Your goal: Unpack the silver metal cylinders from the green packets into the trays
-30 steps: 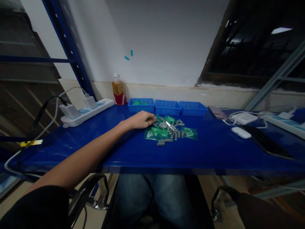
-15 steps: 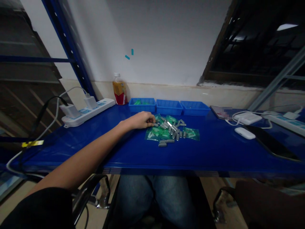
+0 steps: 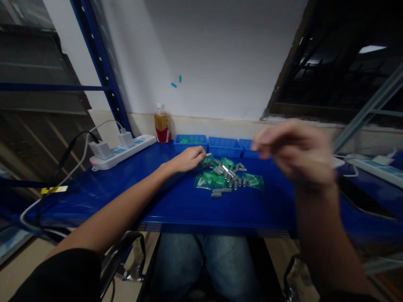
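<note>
Our L hand (image 3: pixel 190 158) is at the left edge of the heaped silver pcs (image 3: pixel 227 173) & green packets (image 3: pixel 205 180), mid blue table (image 3: pixel 182 205); fingers curled, can't tell if anything's gripped. Our R hand (image 3: pixel 299 151), blurry, is up over the table's R side, fingers bent; can't tell how far apart or if holding smth. We see 3 blue trays (image 3: pixel 225 147) behind the pcs, bottle (image 3: pixel 162 128) beside the L one.

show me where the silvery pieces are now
In the head view, the silvery pieces lie on the blue table, on and around green packets, just right of the left hand.
</note>
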Available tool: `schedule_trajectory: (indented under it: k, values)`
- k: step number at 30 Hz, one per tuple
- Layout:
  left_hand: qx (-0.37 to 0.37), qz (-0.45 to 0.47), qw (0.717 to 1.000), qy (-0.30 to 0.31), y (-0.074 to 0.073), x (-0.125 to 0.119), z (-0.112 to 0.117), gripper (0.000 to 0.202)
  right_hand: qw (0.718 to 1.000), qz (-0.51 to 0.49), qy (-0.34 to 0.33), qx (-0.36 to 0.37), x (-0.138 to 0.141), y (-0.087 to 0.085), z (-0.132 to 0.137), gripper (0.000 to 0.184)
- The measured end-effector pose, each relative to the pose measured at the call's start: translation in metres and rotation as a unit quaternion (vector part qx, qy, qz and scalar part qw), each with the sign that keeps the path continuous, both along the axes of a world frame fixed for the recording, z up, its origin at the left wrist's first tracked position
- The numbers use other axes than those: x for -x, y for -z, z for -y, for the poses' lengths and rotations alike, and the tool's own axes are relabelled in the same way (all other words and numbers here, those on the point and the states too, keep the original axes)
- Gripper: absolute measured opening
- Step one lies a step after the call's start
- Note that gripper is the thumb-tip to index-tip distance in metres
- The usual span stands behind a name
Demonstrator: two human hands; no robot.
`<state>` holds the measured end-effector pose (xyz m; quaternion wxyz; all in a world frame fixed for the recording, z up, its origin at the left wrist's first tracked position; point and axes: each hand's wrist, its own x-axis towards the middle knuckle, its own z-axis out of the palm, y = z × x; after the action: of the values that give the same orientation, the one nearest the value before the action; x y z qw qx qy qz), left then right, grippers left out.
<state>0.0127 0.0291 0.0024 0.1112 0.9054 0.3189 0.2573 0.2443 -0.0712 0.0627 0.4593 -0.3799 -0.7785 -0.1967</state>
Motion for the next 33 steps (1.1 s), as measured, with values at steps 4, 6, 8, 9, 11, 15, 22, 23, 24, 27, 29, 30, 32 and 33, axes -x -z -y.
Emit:
schedule_trajectory:
  k: [4,6,8,9,11,15,22,23,24,27,29,30,32,33]
  values:
    - [-0.009,0.018,1.000,0.004,0.003,-0.005,0.002,0.033,0.979,0.137,-0.088,0.119,0.024,0.023,-0.036,0.027]
    - [-0.014,0.027,1.000,0.003,0.003,-0.005,0.003,0.032,0.968,0.181,-0.091,0.149,0.033,0.038,-0.056,0.023]
    - [-0.008,0.031,1.000,0.002,0.003,-0.004,0.002,0.033,0.968,0.185,-0.081,0.147,0.038,0.049,-0.069,0.016]
    - [-0.004,0.032,0.999,0.004,0.003,-0.004,0.001,0.033,0.971,0.180,-0.076,0.140,0.039,0.052,-0.072,0.014]
    - [0.006,0.048,0.999,0.009,0.003,-0.003,0.000,0.035,0.975,0.170,-0.065,0.126,0.039,0.055,-0.073,0.012]
    - [0.001,0.111,0.993,0.035,0.004,-0.004,0.003,0.028,0.987,0.091,-0.046,0.128,0.034,0.059,-0.071,0.016]
    - [-0.104,0.083,0.990,0.051,0.003,-0.011,0.011,0.019,0.981,0.002,-0.066,0.181,0.033,0.070,-0.063,0.033]
    - [-0.107,0.084,0.990,0.041,0.003,-0.011,0.012,0.018,0.981,-0.009,-0.065,0.183,0.034,0.070,-0.062,0.034]
    - [-0.108,0.089,0.990,0.029,0.003,-0.012,0.012,0.019,0.981,-0.023,-0.066,0.183,0.035,0.071,-0.061,0.031]
    - [-0.104,0.106,0.989,-0.008,0.003,-0.013,0.014,0.020,0.982,-0.045,-0.074,0.167,0.037,0.072,-0.059,0.017]
    - [-0.094,0.110,0.989,-0.014,0.003,-0.014,0.014,0.021,0.987,-0.033,-0.072,0.142,0.037,0.073,-0.057,0.026]
    - [-0.088,0.110,0.990,-0.013,0.004,-0.015,0.015,0.022,0.989,-0.022,-0.069,0.131,0.037,0.073,-0.057,0.023]
    - [-0.079,0.107,0.991,-0.012,0.005,-0.016,0.016,0.025,0.991,0.002,-0.066,0.118,0.036,0.073,-0.056,0.011]
    - [-0.076,0.103,0.992,-0.014,0.006,-0.017,0.016,0.028,0.991,0.011,-0.067,0.117,0.036,0.073,-0.056,0.009]
